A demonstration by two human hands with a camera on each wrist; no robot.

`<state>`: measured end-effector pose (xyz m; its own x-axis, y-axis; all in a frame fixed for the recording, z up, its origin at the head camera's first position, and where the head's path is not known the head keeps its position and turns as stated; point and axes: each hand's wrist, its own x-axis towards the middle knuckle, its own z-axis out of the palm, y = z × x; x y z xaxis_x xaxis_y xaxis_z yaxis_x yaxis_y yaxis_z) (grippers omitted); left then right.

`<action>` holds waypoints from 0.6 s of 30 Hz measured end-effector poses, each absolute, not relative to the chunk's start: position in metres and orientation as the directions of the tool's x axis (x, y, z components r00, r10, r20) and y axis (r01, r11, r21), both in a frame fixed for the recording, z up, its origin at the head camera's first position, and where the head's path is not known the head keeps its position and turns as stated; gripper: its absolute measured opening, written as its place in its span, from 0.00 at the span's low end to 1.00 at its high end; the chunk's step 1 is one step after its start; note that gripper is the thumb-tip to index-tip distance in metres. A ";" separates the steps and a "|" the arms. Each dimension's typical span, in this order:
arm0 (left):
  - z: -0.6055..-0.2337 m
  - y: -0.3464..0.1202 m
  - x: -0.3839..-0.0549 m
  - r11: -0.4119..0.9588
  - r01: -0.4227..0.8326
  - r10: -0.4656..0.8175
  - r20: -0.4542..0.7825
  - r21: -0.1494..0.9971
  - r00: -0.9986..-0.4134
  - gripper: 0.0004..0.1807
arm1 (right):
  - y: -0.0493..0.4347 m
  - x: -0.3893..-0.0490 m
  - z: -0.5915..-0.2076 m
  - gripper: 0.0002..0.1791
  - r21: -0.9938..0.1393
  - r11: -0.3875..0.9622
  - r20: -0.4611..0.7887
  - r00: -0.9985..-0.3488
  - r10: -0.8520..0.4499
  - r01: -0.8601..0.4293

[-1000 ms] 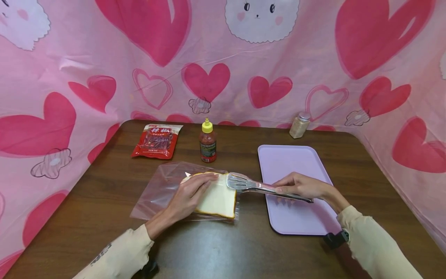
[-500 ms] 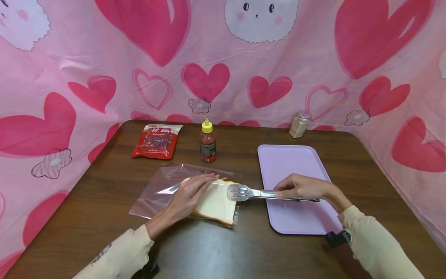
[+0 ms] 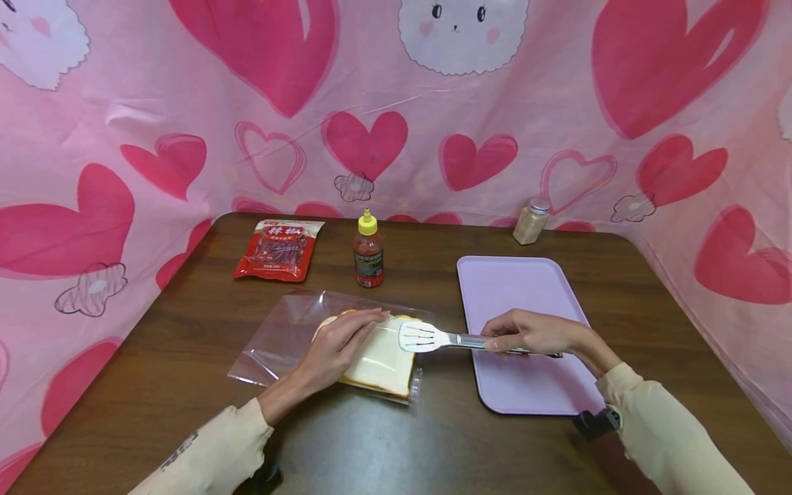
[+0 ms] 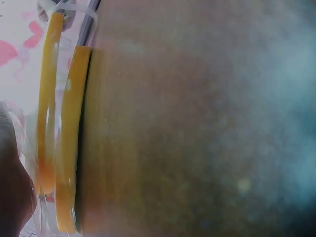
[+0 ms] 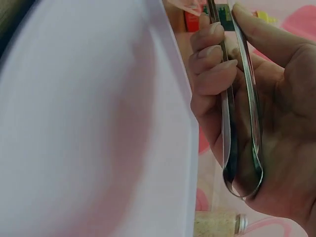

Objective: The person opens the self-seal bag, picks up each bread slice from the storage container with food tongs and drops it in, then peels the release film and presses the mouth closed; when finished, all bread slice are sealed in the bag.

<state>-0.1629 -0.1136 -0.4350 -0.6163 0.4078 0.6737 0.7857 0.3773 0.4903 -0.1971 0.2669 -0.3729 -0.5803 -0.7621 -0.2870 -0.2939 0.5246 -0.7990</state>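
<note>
Bread slices (image 3: 382,357) lie in a clear plastic bag (image 3: 272,344) on the table. My left hand (image 3: 334,347) rests on top of the bag and bread, fingers extended. Seen edge-on in the left wrist view, an upper slice (image 4: 48,103) and a lower slice (image 4: 71,128) stand a little apart. My right hand (image 3: 537,331) grips metal tongs (image 3: 465,341) by the arms, above the tray. The slotted head of the tongs is over the right edge of the top slice; its lower head is hidden. In the right wrist view my fingers (image 5: 212,79) curl round the tongs.
A lilac tray (image 3: 520,282) lies at the right, under the right hand. Along the back stand a red food packet (image 3: 280,251), a sauce bottle (image 3: 370,258) with a yellow cap, and a small jar (image 3: 532,221) with a metal lid.
The tongs' head has dropped slightly towards the front and turned its slotted face up. The bag and the bread's right side have shifted towards the front. The left hand has stayed in place.
</note>
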 end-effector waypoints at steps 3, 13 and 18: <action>-0.435 -0.114 -0.163 0.369 0.793 0.409 0.682 0.485 -0.607 0.17 | 0.269 -0.199 -0.377 0.11 -0.810 0.503 -0.273 -0.568 -0.777 -0.299; -0.436 -0.114 -0.164 0.351 0.803 0.403 0.697 0.482 -0.594 0.17 | 0.267 -0.206 -0.382 0.13 -0.832 0.495 -0.300 -0.548 -0.781 -0.250; -0.435 -0.114 -0.165 0.337 0.809 0.397 0.706 0.482 -0.586 0.17 | 0.265 -0.209 -0.382 0.12 -0.829 0.500 -0.303 -0.550 -0.778 -0.250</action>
